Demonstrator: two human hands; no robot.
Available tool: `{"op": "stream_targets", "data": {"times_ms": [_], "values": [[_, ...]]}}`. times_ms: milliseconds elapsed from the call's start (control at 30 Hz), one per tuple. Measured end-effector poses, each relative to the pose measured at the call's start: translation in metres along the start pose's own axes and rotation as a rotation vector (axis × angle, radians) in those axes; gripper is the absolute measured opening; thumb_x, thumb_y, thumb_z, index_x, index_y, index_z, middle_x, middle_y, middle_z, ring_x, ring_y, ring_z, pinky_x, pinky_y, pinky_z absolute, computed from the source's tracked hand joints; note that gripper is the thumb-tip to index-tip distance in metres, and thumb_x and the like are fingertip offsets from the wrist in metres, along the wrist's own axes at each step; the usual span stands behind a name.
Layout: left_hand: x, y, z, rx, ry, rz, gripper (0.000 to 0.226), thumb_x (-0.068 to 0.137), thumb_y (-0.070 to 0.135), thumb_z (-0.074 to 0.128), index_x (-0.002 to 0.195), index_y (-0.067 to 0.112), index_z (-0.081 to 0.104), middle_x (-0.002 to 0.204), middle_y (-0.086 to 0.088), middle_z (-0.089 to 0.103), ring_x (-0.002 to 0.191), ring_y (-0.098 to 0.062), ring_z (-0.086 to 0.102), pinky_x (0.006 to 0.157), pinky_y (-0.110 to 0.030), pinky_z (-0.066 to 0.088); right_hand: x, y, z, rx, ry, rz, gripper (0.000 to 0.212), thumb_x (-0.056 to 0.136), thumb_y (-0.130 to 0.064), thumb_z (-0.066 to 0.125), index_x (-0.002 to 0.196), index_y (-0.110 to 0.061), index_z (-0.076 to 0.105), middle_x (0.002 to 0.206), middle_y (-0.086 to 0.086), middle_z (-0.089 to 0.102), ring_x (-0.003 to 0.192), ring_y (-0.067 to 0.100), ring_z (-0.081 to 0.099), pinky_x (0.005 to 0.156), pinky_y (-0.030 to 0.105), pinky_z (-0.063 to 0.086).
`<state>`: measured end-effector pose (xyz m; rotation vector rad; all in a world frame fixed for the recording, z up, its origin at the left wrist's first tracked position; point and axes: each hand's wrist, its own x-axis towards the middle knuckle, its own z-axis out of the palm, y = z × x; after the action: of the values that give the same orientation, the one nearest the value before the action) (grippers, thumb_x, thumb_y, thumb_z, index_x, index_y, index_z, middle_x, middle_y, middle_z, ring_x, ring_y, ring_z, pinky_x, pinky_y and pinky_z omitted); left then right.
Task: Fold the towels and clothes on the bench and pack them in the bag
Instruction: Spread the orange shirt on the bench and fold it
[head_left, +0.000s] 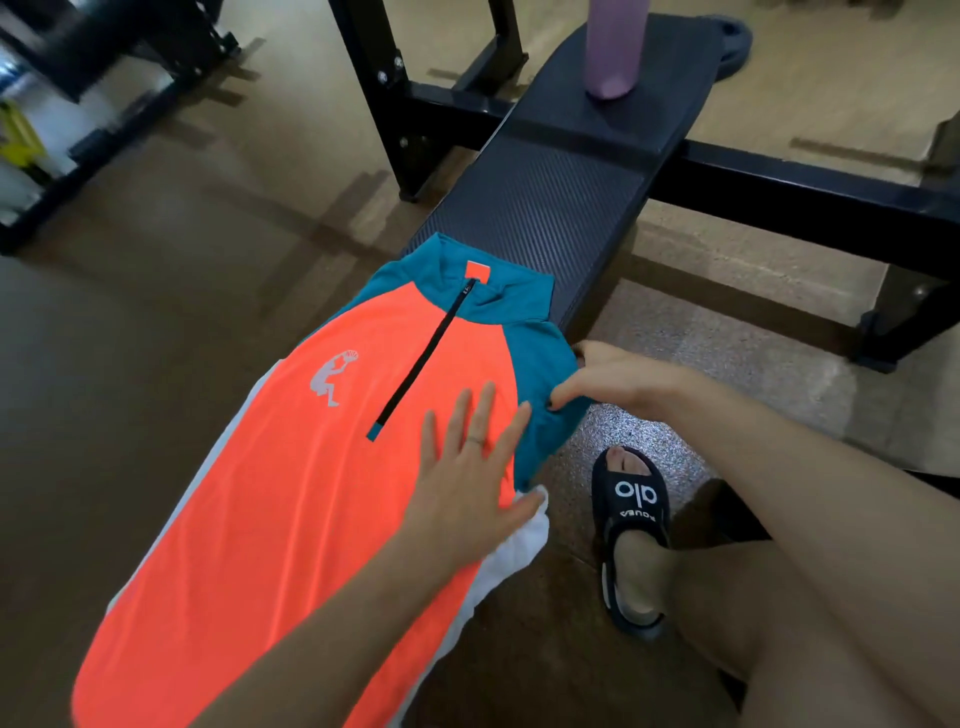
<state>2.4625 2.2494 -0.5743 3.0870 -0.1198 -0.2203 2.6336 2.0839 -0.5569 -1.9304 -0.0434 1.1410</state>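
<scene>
A shirt (291, 499), orange on the front with a teal collar and teal shoulders, lies face up along the near end of the table (545, 208), its zip running up toward the collar beyond both hands. Something white (519, 551) shows at the shirt's edges, just under the left hand's thumb; I cannot tell whether it is a towel beneath or part of the shirt. The left hand (467, 483) lies flat on the orange cloth with its fingers spread wide and straight, pressing the front down. Just to its right, the right hand (613, 379) has its fingers curled round the teal sleeve (545, 415) at the table's edge, pinching the cloth there. Further off beyond the hands, a purple bottle (615, 47) stands upright on the far part of the table. Below the right hand, a foot in a black sandal (631, 525) rests on the floor. As for progress, the shirt looks spread out and only about to get its first fold, the sleeve apparently being turned inward. No folded pile and no bag are in view, so most of the folding and all the packing seem left to do.
</scene>
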Motion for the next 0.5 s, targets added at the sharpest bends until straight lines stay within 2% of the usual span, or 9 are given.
{"op": "stream_targets", "data": {"times_ms": [67,100,167,233,333,400,500], "values": [[-0.015,0.001,0.007,0.026,0.013,-0.036,0.088,0.087,0.063,0.046,0.162,0.033,0.011,0.17,-0.008,0.0,0.157,-0.032,0.0,0.12,-0.063,0.013,-0.007,-0.001,-0.009,-0.122,-0.015,-0.047,0.052,0.074,-0.008,0.074,0.122,-0.008,0.054,0.119,0.008,0.062,0.104,0.022,0.061,0.091,0.039,0.053],[-0.02,0.0,0.008,0.022,0.014,-0.069,0.09,0.086,0.06,0.048,0.162,0.032,0.01,0.17,-0.009,-0.002,0.157,-0.031,-0.002,0.121,-0.062,0.012,-0.009,0.0,-0.013,-0.224,0.022,-0.067,0.043,0.077,-0.007,0.071,0.117,-0.009,0.057,0.117,0.008,0.062,0.103,0.023,0.061,0.09,0.04,0.054],[-0.028,0.003,0.009,0.029,-0.011,-0.09,0.095,0.084,0.056,0.051,0.162,0.029,0.004,0.17,-0.009,-0.009,0.156,-0.031,-0.007,0.123,-0.06,0.007,-0.012,0.003,-0.015,-0.471,0.079,-0.056,0.038,0.079,-0.009,0.068,0.116,-0.008,0.058,0.118,0.012,0.062,0.103,0.027,0.059,0.088,0.041,0.053],[-0.032,0.01,0.009,0.051,-0.045,-0.071,0.101,0.083,0.05,0.056,0.162,0.025,-0.001,0.169,-0.012,-0.013,0.156,-0.034,-0.009,0.123,-0.061,0.007,-0.015,0.003,-0.007,-0.708,0.112,0.003,0.039,0.086,-0.009,0.062,0.123,-0.008,0.052,0.126,0.017,0.058,0.106,0.032,0.058,0.084,0.038,0.05],[-0.033,0.017,0.01,0.078,-0.044,-0.077,0.106,0.079,0.037,0.064,0.162,0.019,0.001,0.168,-0.016,-0.011,0.156,-0.036,-0.006,0.121,-0.063,0.009,-0.022,-0.007,0.008,-0.935,0.218,0.097,0.052,0.092,-0.011,0.057,0.14,-0.006,0.037,0.138,0.021,0.046,0.124,0.04,0.051,0.099,0.048,0.047],[-0.034,0.022,0.014,0.101,-0.031,-0.102,0.11,0.076,0.032,0.07,0.163,0.018,0.003,0.169,-0.016,-0.008,0.156,-0.035,-0.002,0.121,-0.064,0.009,-0.029,-0.025,0.012,-0.985,0.368,-0.001,0.049,0.093,-0.017,0.06,0.135,-0.007,0.039,0.136,0.019,0.046,0.126,0.04,0.048,0.1,0.05,0.043],[-0.036,0.033,0.02,0.157,-0.019,-0.119,0.107,0.079,0.021,0.068,0.162,0.016,0.002,0.168,-0.02,-0.004,0.155,-0.038,0.002,0.118,-0.068,0.013,-0.031,-0.051,0.034,-0.979,0.575,-0.358,0.035,0.093,-0.021,0.055,0.124,-0.009,0.045,0.126,0.015,0.051,0.118,0.035,0.053,0.092,0.044,0.045]]}}
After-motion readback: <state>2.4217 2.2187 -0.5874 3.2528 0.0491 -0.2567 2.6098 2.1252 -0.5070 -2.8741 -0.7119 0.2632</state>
